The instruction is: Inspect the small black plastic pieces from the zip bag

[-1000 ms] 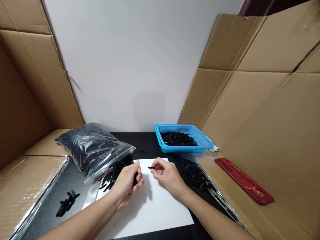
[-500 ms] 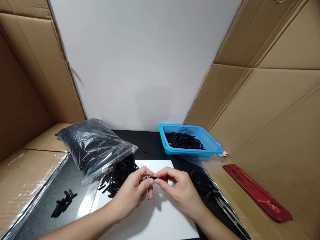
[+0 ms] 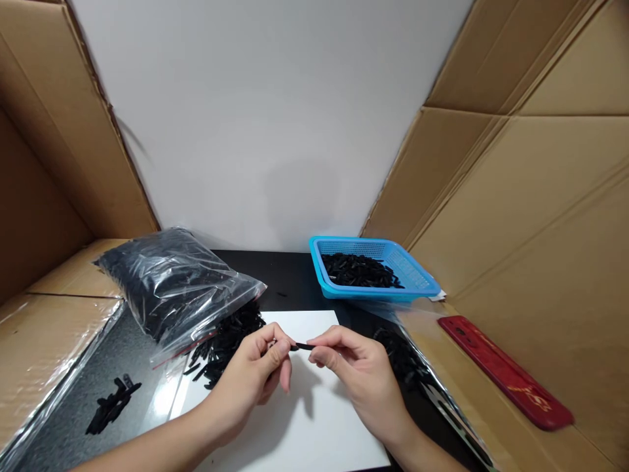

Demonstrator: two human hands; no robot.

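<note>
Over a white sheet (image 3: 319, 432), a thin black strip (image 3: 303, 346) stretches between my two hands. My left hand (image 3: 260, 367) pinches its left end between thumb and forefinger, where another small dark bit seems to sit; I cannot make out how they join. My right hand (image 3: 354, 367) holds the other end, thumb below and forefinger on top. Beside my left hand lies a pile of loose black strips (image 3: 226, 347), partly covered by the mouth of a clear zip bag (image 3: 177, 288) full of black pieces.
A blue basket (image 3: 417, 278) holding black strips stands at the back right. More dark strips (image 3: 400, 357) lie right of the sheet, beside a red case-like object (image 3: 506, 373). A small black heap (image 3: 113, 403) rests at the left. Cardboard walls (image 3: 540, 216) flank the table.
My hands have drawn slightly apart, so more of the black strip shows between the fingertips. The whole view has shifted a little.
</note>
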